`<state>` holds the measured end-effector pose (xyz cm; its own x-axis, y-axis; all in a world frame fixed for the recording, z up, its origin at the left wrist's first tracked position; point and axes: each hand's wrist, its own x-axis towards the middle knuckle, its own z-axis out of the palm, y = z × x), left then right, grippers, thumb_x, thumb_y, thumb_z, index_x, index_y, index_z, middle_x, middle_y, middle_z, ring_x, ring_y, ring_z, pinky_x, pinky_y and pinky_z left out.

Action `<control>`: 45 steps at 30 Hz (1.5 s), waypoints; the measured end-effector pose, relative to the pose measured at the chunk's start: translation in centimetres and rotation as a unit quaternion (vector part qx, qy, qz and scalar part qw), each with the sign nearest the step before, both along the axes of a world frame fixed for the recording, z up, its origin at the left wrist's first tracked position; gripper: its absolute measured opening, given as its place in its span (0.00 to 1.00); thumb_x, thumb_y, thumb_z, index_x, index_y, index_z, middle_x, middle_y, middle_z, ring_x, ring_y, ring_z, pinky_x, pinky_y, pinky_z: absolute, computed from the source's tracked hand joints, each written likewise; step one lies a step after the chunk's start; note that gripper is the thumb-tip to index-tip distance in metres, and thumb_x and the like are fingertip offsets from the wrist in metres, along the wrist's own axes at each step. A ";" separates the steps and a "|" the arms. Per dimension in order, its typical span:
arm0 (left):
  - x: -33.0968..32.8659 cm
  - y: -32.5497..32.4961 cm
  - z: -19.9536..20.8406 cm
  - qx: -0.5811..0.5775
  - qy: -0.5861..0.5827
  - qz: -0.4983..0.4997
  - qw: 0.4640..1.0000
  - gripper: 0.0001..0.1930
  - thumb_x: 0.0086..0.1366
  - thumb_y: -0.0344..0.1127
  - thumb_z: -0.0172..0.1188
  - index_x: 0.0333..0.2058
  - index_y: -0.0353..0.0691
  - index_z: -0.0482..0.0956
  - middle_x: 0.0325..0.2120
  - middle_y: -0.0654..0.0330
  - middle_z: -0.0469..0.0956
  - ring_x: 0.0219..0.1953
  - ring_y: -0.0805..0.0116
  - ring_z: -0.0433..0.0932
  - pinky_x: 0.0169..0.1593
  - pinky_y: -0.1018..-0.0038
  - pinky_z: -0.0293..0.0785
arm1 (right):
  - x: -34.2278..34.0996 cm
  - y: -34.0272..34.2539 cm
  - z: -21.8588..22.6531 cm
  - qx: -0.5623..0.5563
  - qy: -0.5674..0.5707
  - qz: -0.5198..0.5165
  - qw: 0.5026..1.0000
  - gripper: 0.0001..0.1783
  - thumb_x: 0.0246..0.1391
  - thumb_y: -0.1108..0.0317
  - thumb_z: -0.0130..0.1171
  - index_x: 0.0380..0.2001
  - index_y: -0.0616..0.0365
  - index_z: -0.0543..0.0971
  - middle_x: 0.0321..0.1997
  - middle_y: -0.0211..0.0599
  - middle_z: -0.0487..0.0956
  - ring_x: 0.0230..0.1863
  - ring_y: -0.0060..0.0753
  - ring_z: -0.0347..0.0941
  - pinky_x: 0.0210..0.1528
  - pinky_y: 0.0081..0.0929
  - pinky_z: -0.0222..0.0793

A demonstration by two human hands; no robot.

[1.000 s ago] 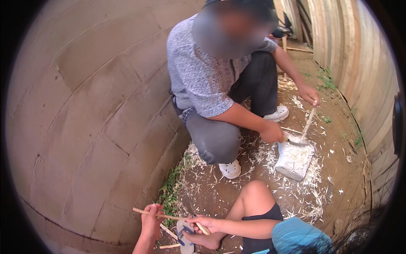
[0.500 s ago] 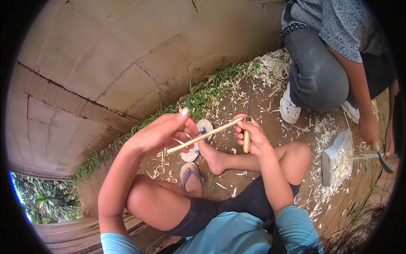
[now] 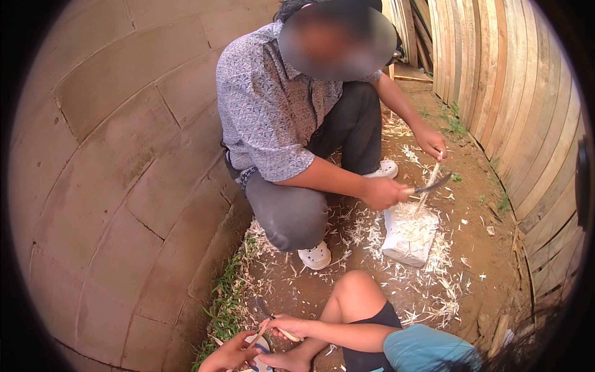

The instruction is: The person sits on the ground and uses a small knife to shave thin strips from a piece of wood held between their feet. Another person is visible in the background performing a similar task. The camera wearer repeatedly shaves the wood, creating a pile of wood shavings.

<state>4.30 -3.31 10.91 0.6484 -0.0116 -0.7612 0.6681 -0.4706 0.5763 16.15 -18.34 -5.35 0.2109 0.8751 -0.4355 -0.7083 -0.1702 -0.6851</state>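
Low in the picture, my right hand point(image 3: 286, 325) is closed around the wooden handle of a knife point(image 3: 289, 336). Its dark, curved blade points up and away from me. A thin, pale wooden stick point(image 3: 258, 337) slants between my hands, its upper end at my right fingertips. My left hand point(image 3: 228, 354), partly cut off by the lower edge, has thumb and fingers about the stick's lower part. Beneath them, a sandal point(image 3: 261, 343) and my bare foot show on the ground.
Ahead, a person point(image 3: 266, 105) squats, shaving a stick with a curved blade point(image 3: 435, 184) over a pale block point(image 3: 406, 245). Wood shavings point(image 3: 443, 285) litter the dirt. A block wall point(image 3: 118, 186) stands left, with grass point(image 3: 226, 297) at its foot; a wooden slat fence point(image 3: 514, 93) is right.
My view has swung up and right, so my hands now sit at the lower edge and the other person is fully in view. My left fingers have come in around the stick.
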 end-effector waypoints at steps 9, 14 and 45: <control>-4.0 1.6 0.8 0.028 -0.145 0.182 0.972 0.21 0.65 0.36 0.51 0.57 0.44 0.64 0.29 0.64 0.74 0.20 0.78 0.68 0.19 0.81 0.63 | 3.3 5.3 6.1 0.026 -0.209 0.058 0.976 0.15 0.55 0.61 0.54 0.42 0.57 0.72 0.19 0.27 0.71 0.14 0.15 0.63 0.13 0.18 0.60; -7.5 -0.9 8.7 -0.007 -0.199 0.251 0.947 0.23 0.67 0.36 0.49 0.60 0.39 0.59 0.35 0.63 0.76 0.22 0.81 0.68 0.19 0.86 0.62 | 3.1 5.6 9.0 0.062 -0.197 0.074 0.976 0.18 0.57 0.59 0.56 0.47 0.53 0.69 0.23 0.29 0.73 0.14 0.15 0.63 0.14 0.17 0.61; -0.6 -11.1 -3.9 -0.456 -0.380 0.581 0.557 0.12 0.69 0.42 0.46 0.42 0.45 0.74 0.28 0.65 0.78 0.18 0.76 0.70 0.15 0.83 0.64 | 6.9 -2.1 7.7 0.056 -0.638 -0.080 0.764 0.23 0.62 0.58 0.44 0.59 0.47 0.66 0.48 0.49 0.76 0.46 0.54 0.74 0.48 0.45 0.70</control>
<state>3.70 -14.38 6.97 0.7523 0.5950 -0.2829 -0.3838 0.7448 0.5459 23.07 -20.43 2.33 0.5097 0.8100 0.2899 0.5422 -0.0409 -0.8393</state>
